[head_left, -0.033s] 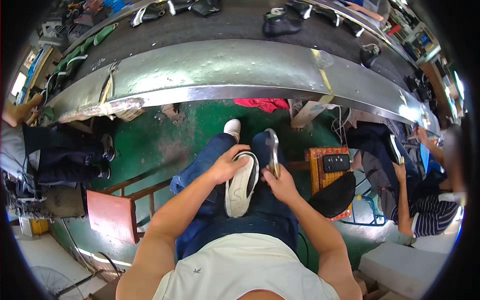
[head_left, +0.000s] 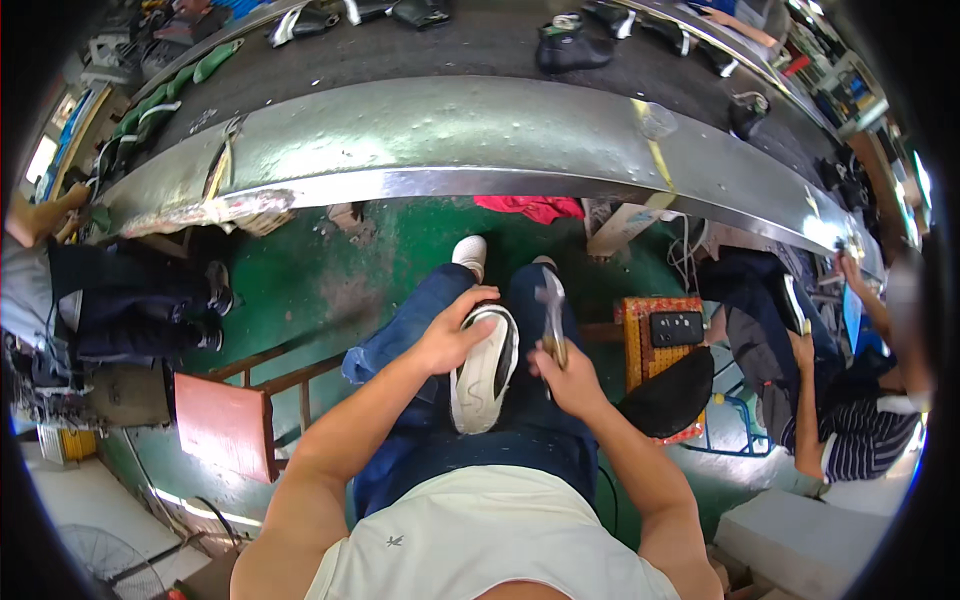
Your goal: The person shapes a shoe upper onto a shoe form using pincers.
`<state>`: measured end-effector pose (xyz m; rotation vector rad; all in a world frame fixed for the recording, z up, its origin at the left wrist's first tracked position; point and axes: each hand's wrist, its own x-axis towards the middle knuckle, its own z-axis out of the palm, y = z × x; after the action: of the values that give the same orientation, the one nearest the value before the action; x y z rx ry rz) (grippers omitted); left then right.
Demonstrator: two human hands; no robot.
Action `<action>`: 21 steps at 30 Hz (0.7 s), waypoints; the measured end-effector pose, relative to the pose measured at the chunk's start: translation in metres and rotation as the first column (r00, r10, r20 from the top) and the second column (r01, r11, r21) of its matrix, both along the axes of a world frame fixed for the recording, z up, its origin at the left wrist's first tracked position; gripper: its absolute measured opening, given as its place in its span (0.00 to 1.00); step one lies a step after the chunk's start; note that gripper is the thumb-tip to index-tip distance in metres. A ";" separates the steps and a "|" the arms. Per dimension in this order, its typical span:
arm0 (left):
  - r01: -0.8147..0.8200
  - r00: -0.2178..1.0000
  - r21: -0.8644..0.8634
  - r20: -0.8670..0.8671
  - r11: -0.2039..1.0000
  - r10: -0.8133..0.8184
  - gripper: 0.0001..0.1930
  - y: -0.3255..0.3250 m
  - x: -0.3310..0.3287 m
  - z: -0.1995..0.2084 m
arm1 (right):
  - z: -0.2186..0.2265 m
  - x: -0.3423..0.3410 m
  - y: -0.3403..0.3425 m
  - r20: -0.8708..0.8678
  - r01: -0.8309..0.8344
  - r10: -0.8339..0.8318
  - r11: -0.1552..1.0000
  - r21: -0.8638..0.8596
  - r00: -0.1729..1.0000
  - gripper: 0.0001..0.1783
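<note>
An off-white shoe rests over my lap, its pale sole turned up and a dark opening showing along its far right side. My left hand is closed around its far end, thumb pressed across the sole. Just right of the shoe, my right hand grips a metal hammer by its handle. The hammer's head points away from me, above my right thigh, and is smeared by motion. A gap separates the hammer from the shoe.
Ahead runs a metal-edged bench with a dark belt carrying several black shoes. To my left stands a reddish stool. On my right, a black phone lies on a patterned seat. Co-workers sit at both sides, one holding a shoe.
The hammer in my right hand has tilted slightly, its head shifting a little right and toward me. My left hand and the shoe stay nearly in place. The whole view has shifted slightly.
</note>
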<state>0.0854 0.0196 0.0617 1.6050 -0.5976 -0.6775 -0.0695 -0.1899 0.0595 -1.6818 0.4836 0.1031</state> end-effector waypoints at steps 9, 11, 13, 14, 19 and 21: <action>-0.175 0.960 -0.179 0.185 0.968 0.208 0.41 0.060 -0.031 0.040 | 0.094 -0.016 0.024 -0.004 -0.577 0.581 0.808 -0.124 0.814 0.18; -0.133 0.958 -0.045 0.251 0.990 0.140 0.36 0.065 -0.026 0.043 | 0.094 0.003 0.027 -0.065 -0.612 0.611 0.790 -0.004 0.789 0.19; -0.126 0.937 0.026 0.331 0.992 0.110 0.32 0.071 -0.021 0.043 | 0.091 0.016 0.026 -0.075 -0.625 0.630 0.777 0.079 0.773 0.19; -0.118 0.935 0.023 0.339 0.993 0.103 0.30 0.074 -0.018 0.040 | 0.089 0.021 0.025 -0.078 -0.626 0.643 0.762 0.164 0.762 0.18; -0.125 0.931 0.006 0.345 0.992 0.115 0.26 0.076 -0.013 0.037 | 0.079 0.033 0.023 -0.157 -0.625 0.636 0.771 0.118 0.755 0.15; -0.118 0.927 0.005 0.359 0.993 0.108 0.25 0.076 -0.011 0.033 | 0.062 0.033 0.026 -0.155 -0.656 0.645 0.755 -0.024 0.748 0.14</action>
<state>0.0747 0.0957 0.0945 1.7892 -0.7556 -0.3064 -0.0364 -0.1641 0.1218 -1.8650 -0.0306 0.7313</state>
